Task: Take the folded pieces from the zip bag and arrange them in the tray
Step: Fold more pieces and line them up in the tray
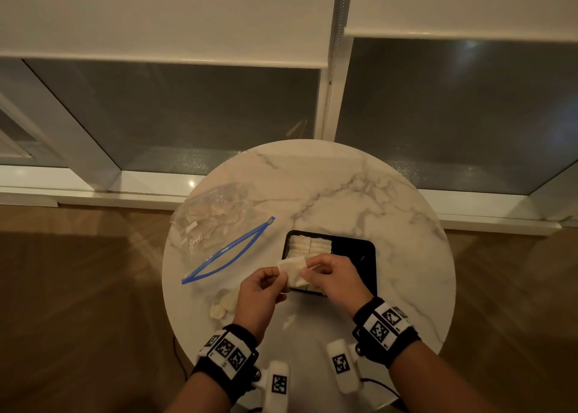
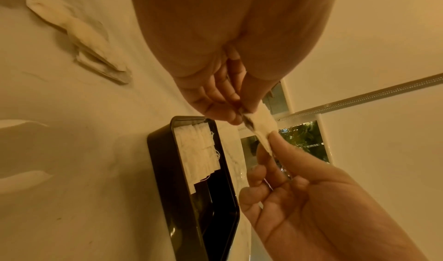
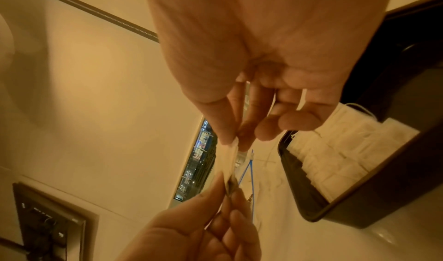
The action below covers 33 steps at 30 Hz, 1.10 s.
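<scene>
Both hands hold one white folded piece point(image 1: 292, 265) above the near left corner of the black tray point(image 1: 369, 257). My left hand point(image 1: 261, 287) pinches its left edge; my right hand point(image 1: 331, 275) pinches its right edge. In the left wrist view the folded piece point(image 2: 262, 125) stretches between the fingers of both hands. Several folded pieces point(image 1: 308, 243) lie in rows in the tray's left part. The clear zip bag point(image 1: 215, 221) with a blue zipper lies open at the table's left, with more pieces inside. A small heap of loose pieces point(image 1: 223, 303) lies on the table by my left hand.
The round marble table point(image 1: 375, 199) stands before a window with roller blinds. The tray's right half point(image 1: 353, 253) shows bare black bottom. Wood floor surrounds the table. A wall panel point(image 3: 48, 221) shows in the right wrist view.
</scene>
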Available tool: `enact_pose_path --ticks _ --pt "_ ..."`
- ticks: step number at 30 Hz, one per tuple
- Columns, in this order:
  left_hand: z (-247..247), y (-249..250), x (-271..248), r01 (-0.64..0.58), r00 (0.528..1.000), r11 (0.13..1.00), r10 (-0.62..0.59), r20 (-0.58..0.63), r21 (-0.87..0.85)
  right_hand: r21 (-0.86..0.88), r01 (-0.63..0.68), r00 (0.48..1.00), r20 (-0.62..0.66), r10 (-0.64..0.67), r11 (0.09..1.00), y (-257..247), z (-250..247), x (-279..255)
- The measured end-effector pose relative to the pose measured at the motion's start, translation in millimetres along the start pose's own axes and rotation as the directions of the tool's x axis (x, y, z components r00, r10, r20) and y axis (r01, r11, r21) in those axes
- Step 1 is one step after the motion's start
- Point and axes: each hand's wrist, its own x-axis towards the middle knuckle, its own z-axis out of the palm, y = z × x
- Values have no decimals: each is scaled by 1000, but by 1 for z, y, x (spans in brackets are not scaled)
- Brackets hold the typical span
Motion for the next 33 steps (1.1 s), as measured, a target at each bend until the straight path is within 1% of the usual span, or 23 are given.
enact_pose_path --ticks 3,4,5,6,7,8,9,11,12,15,18,21,22,25,27,29,31,33 --pt "5 -5 -2 -13 1000 999 14 -13 36 22 6 999 32 -7 1000 6 -8 -3" --pt "7 -7 -2 -11 1000 999 11 -20 45 12 9 1000 7 -10 1000 9 -11 -3" --pt "9 -9 -2 -4 999 998 6 -35 59 -15 16 998 -61 -17 1000 12 -14 -3" --pt "10 -12 -1 3 998 997 1 -58 78 -66 23 986 -162 -33 998 15 -18 -3" --pt "12 -14 0 14 997 995 -6 -81 102 -125 21 964 -260 -54 992 17 -23 -3" --pt "12 -17 0 24 996 992 -13 -92 122 -168 20 950 -305 -71 986 19 -29 -3" --pt "14 -19 0 33 996 990 -21 -85 137 -175 24 957 -279 -73 984 20 -33 -3" --pt "17 -21 -1 47 998 988 -41 -38 149 -88 22 991 -133 -34 996 22 -37 -2" --pt "19 -22 -2 52 999 988 -51 -13 143 -50 11 995 -96 -16 999 23 -38 -3" --pt "27 -22 -3 59 997 991 -65 50 123 -29 17 994 -111 -20 999 29 -38 -3" --pt "34 -27 1 73 992 988 -85 90 133 -4 28 998 -55 -28 1000 36 -36 -4" --pt "39 -29 4 83 986 987 -101 130 138 31 6 1000 -22 -5 1000 41 -36 -5" --pt "41 -30 5 78 986 987 -97 137 142 45 -1 1000 -19 2 999 43 -37 -5" --pt "45 -33 6 41 994 977 -62 92 211 107 1 1000 12 -3 994 41 -39 -8" --pt "47 -34 9 72 988 980 -95 121 188 138 0 999 36 -6 990 40 -41 -8" --pt "50 -35 11 83 981 983 -109 163 162 134 6 999 52 -13 991 40 -43 -8" --pt "51 -35 14 54 984 983 -82 156 176 123 5 998 65 -14 992 40 -45 -7" --pt "51 -35 17 19 988 980 -49 147 198 117 21 998 50 -27 993 41 -46 -5"
